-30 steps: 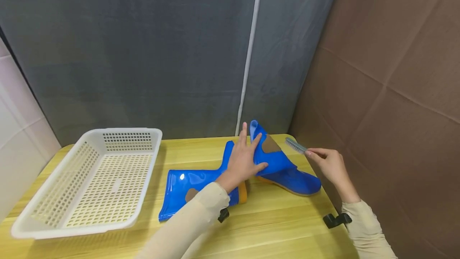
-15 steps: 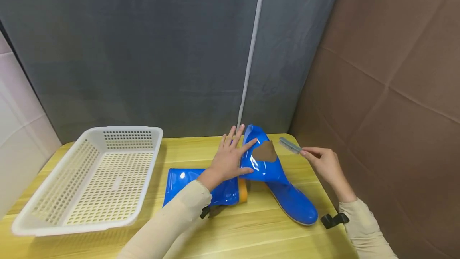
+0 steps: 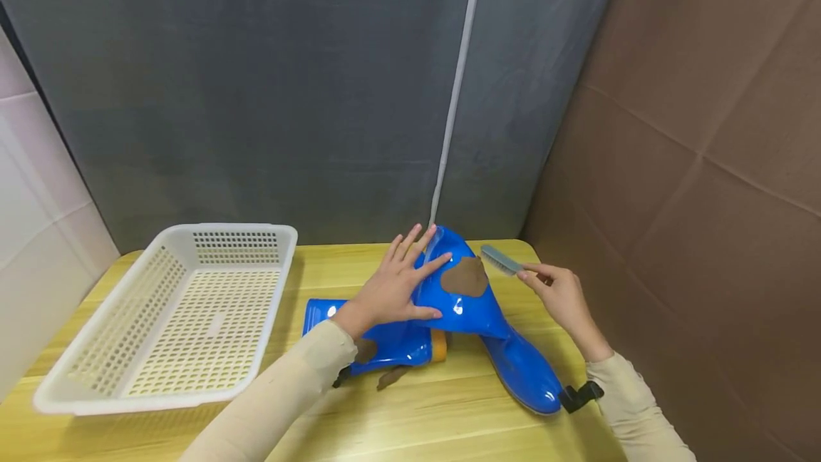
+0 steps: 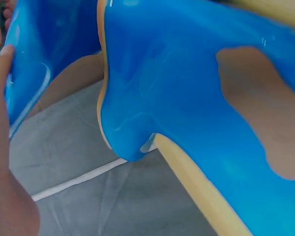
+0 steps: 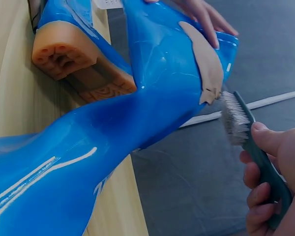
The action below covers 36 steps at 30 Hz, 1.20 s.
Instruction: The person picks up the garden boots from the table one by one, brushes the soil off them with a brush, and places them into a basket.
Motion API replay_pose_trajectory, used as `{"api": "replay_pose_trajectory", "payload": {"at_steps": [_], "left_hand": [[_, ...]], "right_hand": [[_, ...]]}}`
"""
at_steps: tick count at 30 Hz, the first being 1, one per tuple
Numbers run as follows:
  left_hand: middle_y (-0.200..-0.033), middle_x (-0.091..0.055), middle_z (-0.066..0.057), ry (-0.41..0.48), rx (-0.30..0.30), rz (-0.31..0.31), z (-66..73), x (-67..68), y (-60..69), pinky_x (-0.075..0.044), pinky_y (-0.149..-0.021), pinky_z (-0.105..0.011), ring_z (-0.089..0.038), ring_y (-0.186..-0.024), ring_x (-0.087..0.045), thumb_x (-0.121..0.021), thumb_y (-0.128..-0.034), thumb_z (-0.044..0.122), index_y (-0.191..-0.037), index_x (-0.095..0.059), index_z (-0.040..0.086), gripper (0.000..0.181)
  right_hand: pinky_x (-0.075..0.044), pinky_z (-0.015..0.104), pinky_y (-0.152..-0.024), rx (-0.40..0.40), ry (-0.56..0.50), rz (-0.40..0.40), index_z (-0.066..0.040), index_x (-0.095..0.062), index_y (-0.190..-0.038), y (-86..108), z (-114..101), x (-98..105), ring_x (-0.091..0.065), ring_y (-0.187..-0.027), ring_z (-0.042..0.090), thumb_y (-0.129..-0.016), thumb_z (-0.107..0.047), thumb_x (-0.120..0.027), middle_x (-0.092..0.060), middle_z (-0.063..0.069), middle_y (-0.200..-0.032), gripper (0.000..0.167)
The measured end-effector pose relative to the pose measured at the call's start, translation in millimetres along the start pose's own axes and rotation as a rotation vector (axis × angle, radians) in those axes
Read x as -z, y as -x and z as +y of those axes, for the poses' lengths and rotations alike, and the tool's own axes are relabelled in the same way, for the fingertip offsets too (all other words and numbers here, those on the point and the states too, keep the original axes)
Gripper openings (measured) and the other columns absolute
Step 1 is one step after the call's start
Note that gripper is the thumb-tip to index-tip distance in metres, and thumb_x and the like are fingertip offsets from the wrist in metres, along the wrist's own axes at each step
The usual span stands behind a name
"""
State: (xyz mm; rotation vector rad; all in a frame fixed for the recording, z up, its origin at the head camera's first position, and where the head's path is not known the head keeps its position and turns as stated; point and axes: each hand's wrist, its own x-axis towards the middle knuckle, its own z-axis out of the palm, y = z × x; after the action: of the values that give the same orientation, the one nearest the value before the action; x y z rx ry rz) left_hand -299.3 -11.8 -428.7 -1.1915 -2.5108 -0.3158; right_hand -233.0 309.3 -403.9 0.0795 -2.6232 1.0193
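A blue rain boot (image 3: 522, 369) lies tilted on the table, its shaft raised toward the back and a brown patch (image 3: 465, 276) on it. My left hand (image 3: 388, 291) is spread across the shaft near its opening, fingers mostly straight. My right hand (image 3: 564, 301) holds a small grey-green scrubbing brush (image 5: 258, 157) by its handle. In the right wrist view, the bristles (image 5: 234, 118) are beside the brown patch's edge; contact is unclear. A second blue boot (image 3: 400, 344) lies behind my left forearm, partly hidden, its orange sole (image 5: 64, 49) facing right.
A white perforated plastic basket (image 3: 285, 291) stands on the left of the wooden table (image 3: 449, 419). A loose brown piece (image 3: 391, 378) lies near the second boot. Grey cloth (image 3: 256, 91) hangs behind, brown cloth (image 3: 705, 234) on the right.
The upper boot has turned, its toe swinging toward the front and its brown patch coming more into view. My left hand has shifted left with the shaft. The brush has moved left, closer to the patch.
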Motion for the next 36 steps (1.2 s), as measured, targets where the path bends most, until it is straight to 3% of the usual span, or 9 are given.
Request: {"api": "replay_pose_trajectory", "payload": {"at_steps": [5, 9, 16, 20, 24, 27, 36], "left_hand": [[-0.169, 0.008, -0.003, -0.084, -0.133, 0.046, 1.0, 9.9, -12.9, -0.003, -0.126, -0.058, -0.032, -0.157, 0.009, -0.058, -0.0735, 0.083, -0.154, -0.037, 0.026, 0.100], [-0.170, 0.003, -0.004, -0.109, -0.175, 0.024, 3.2, 15.1, -23.2, -0.007, -0.126, -0.058, -0.032, -0.157, 0.006, -0.054, -0.0725, 0.086, -0.151, -0.043, 0.024, 0.100], [-0.169, 0.010, -0.003, -0.126, -0.116, -0.054, 3.7, 8.6, -36.0, -0.011, -0.126, -0.059, -0.032, -0.157, 0.005, -0.050, -0.0742, 0.087, -0.159, -0.018, 0.032, 0.106], [-0.169, 0.011, 0.000, -0.151, -0.095, -0.105, -1.2, 12.3, -42.5, -0.009, -0.126, -0.058, -0.031, -0.157, 0.004, -0.049, -0.0743, 0.087, -0.159, -0.013, 0.034, 0.107], [-0.169, 0.014, 0.003, -0.069, -0.080, -0.157, -3.7, 15.4, -45.9, -0.016, -0.126, -0.054, -0.029, -0.158, -0.004, -0.053, -0.0751, 0.084, -0.159, -0.011, 0.035, 0.106], [-0.169, 0.013, 0.002, 0.005, -0.063, -0.175, -2.1, 7.6, -45.2, -0.020, -0.125, -0.053, -0.027, -0.157, -0.010, -0.054, -0.0761, 0.082, -0.159, -0.009, 0.036, 0.105], [-0.169, -0.006, -0.006, 0.072, 0.031, -0.155, 14.8, -20.8, -33.8, -0.015, -0.124, -0.060, -0.032, -0.156, -0.010, -0.048, -0.0814, 0.080, -0.160, -0.006, 0.032, 0.101]], "right_hand": [[-0.033, 0.024, -0.045, -0.016, -0.016, -0.008, -0.011, -0.071, -0.122, -3.7, 0.4, -0.4, -0.040, -0.053, 0.014, -0.096, -0.034, -0.065, -0.051, 0.007, -0.071, 0.035], [-0.035, 0.024, -0.046, -0.030, -0.030, -0.034, -0.009, -0.071, -0.121, -6.1, 2.1, 0.5, -0.044, -0.057, 0.014, -0.096, -0.034, -0.064, -0.059, 0.014, -0.077, 0.036], [-0.036, 0.027, -0.050, -0.071, -0.055, -0.052, -0.009, -0.071, -0.121, -8.1, 6.2, 2.8, -0.044, -0.060, 0.015, -0.097, -0.037, -0.062, -0.060, 0.013, -0.080, 0.038], [-0.037, 0.028, -0.051, -0.076, -0.047, -0.052, -0.010, -0.070, -0.122, -10.2, 5.0, 4.7, -0.044, -0.063, 0.017, -0.097, -0.038, -0.062, -0.060, 0.011, -0.082, 0.039], [-0.036, 0.028, -0.050, -0.070, -0.034, -0.043, -0.010, -0.070, -0.122, -11.1, 3.7, 7.1, -0.045, -0.063, 0.017, -0.097, -0.039, -0.061, -0.061, 0.013, -0.084, 0.040], [-0.037, 0.028, -0.050, -0.070, -0.024, -0.030, -0.009, -0.070, -0.122, -9.1, 4.3, 9.8, -0.046, -0.064, 0.016, -0.097, -0.040, -0.061, -0.063, 0.014, -0.085, 0.041], [-0.039, 0.027, -0.052, -0.085, 0.003, -0.019, -0.007, -0.069, -0.124, -2.0, 11.4, 13.0, -0.049, -0.066, 0.015, -0.097, -0.040, -0.060, -0.066, 0.015, -0.089, 0.043]]}}
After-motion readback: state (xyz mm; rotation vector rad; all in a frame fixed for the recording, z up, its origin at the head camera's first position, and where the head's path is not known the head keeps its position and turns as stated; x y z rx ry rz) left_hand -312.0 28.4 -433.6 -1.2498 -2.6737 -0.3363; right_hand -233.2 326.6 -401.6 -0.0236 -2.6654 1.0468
